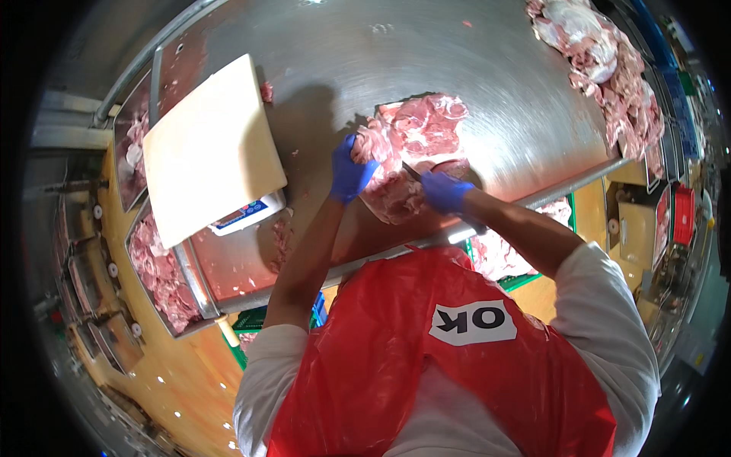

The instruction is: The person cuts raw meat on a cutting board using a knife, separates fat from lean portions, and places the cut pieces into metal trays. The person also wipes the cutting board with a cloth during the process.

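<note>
A wide slab of raw pink meat (429, 131) lies spread on the steel table in front of me. My left hand (352, 170), in a blue glove, is closed on a fold of meat at the slab's left edge. My right hand (446, 192), gloved in blue too, grips a knife (412, 172). Its short dark blade points up and to the left, against the middle of the meat. The fingers hide the handle, and I cannot tell how deep the blade sits.
Left of the meat, a white board (209, 148) rests on a scale (250, 215). Steel trays of meat pieces (161, 278) hang beyond the table's left edge. More meat (601, 65) is heaped at the far right. Below the front edge stands a green crate (520, 282) with meat.
</note>
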A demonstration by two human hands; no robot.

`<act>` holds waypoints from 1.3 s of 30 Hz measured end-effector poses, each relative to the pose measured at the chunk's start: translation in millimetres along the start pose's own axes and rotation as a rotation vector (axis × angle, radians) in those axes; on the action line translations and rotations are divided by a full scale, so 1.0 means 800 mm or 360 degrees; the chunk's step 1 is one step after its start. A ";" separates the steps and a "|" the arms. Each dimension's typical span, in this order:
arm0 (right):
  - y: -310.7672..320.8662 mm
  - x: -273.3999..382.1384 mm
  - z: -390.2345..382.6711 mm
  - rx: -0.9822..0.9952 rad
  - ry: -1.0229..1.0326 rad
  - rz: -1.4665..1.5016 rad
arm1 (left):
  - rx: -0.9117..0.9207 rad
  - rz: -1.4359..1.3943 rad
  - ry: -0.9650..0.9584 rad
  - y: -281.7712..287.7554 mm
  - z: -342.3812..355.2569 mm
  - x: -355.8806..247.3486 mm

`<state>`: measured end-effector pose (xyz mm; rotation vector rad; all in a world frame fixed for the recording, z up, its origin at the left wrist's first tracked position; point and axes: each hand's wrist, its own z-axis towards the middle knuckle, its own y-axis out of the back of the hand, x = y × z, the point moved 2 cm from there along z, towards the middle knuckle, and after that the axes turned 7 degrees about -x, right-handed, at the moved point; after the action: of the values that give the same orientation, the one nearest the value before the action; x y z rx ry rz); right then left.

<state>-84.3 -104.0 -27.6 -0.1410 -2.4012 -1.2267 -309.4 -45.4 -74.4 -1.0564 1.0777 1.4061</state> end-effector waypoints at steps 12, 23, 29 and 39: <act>-0.069 0.013 -0.059 -0.0246 -0.0249 0.0216 | 0.0072 -0.0182 0.0265 0.021 -0.034 -0.050; -0.081 -0.097 -0.125 -0.0184 -0.0285 -0.0081 | 0.0104 0.0127 0.0168 0.059 -0.043 -0.171; -0.069 -0.090 -0.177 -0.0642 0.0201 -0.0052 | 0.0287 0.0477 -0.0460 0.093 -0.013 -0.305; -0.065 0.020 -0.065 -0.0648 -0.0209 0.0989 | -0.0337 -0.0473 0.0380 0.072 0.013 -0.350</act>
<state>-95.8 -178.5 -33.1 -1.0297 -1.9307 -1.3863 -343.5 -97.6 204.9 -1.5028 0.9050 1.1919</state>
